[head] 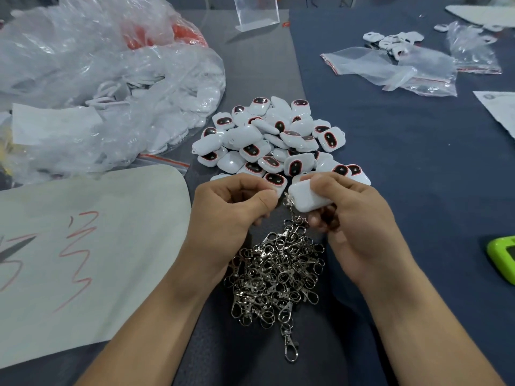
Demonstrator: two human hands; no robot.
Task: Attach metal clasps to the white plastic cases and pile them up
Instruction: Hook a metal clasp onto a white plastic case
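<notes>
My right hand (351, 210) grips a white plastic case (306, 197) just above the near table. My left hand (231, 210) pinches a metal clasp (288, 203) at the case's left corner; the clasp is mostly hidden between the fingers. Below both hands lies a heap of loose metal clasps (276, 277). Beyond my hands sits a pile of white cases (273, 135), many showing a dark oval with a red rim.
A large crumpled plastic bag (97, 87) fills the far left. White paper with red marks (83, 246) lies at the near left. Zip bags (390, 68) and more cases (390, 40) lie at the far right, a green object (504, 257) at the right edge.
</notes>
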